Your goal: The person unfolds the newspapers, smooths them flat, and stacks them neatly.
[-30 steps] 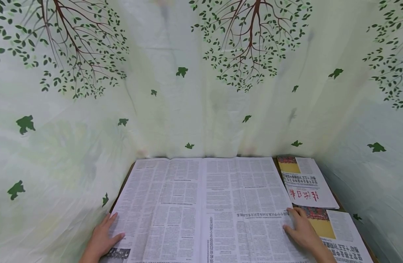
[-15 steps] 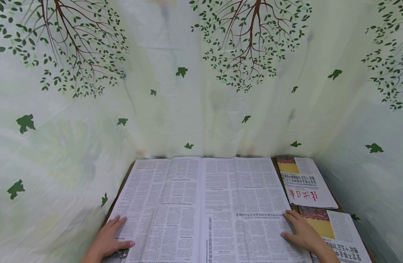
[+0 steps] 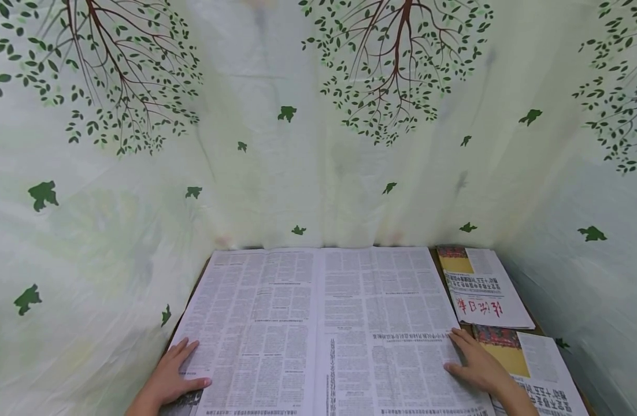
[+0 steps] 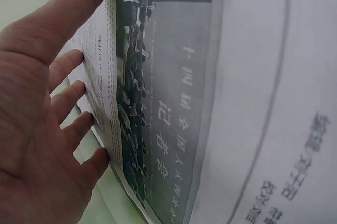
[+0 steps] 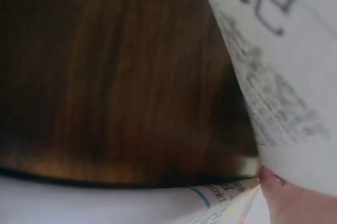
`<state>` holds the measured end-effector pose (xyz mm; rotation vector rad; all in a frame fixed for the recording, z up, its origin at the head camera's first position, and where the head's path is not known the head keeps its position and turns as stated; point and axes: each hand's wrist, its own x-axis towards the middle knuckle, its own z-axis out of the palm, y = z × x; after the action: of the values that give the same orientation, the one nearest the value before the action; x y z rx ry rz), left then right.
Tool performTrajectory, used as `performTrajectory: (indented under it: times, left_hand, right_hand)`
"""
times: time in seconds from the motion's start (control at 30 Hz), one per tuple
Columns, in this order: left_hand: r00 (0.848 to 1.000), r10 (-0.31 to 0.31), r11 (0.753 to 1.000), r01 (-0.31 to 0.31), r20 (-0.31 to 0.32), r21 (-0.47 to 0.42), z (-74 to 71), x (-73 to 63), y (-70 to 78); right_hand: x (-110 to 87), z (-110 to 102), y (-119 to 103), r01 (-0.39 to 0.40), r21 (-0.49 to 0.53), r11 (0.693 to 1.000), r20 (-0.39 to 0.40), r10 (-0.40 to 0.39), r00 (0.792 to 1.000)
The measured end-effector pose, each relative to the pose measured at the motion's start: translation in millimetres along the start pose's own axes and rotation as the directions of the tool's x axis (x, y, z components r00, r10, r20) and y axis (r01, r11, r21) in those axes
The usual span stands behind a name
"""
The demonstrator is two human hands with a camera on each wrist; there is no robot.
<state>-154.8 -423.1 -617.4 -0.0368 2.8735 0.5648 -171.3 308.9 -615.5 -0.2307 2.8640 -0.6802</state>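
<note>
An unfolded newspaper (image 3: 277,335) lies flat with a crease down its middle, its print upside down in the head view. My left hand (image 3: 169,372) rests on its left edge, fingers straight and thumb spread over the page. Beside that thumb, the left wrist view shows a dark printed photo (image 4: 137,77); the fingertips touch the paper's edge. At the right edge my right hand (image 3: 477,364) lies with fingers extended and thumb apart on the page. The right wrist view catches only part of the right hand (image 5: 295,203), at the paper's edge.
Two folded newspapers lie to the right: the far one (image 3: 487,294) has a red title, and the near one (image 3: 539,358) is partly under my right forearm. Brown wooden tabletop (image 5: 121,87) shows between papers. A leaf-printed curtain (image 3: 339,196) surrounds the table.
My left hand has moved a little inward over the page, covering more of the printed photo. The right hand and the newspaper's right edge have shifted slightly left.
</note>
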Motion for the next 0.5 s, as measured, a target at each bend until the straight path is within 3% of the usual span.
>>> performTrajectory:
  times: [0.17,0.5]
  left_hand:
    - [1.000,0.025,1.000,-0.025,-0.014,-0.015,-2.0,0.6,1.7]
    - [1.000,-0.011,0.998,0.011,0.009,-0.057,-4.4,8.3,-0.9]
  right_hand:
    - [1.9,0.4,2.1,0.018,0.006,1.000,-0.008,-0.018,1.000]
    - [7.1,-1.5,2.2,0.016,0.038,0.999,0.013,-0.016,1.000]
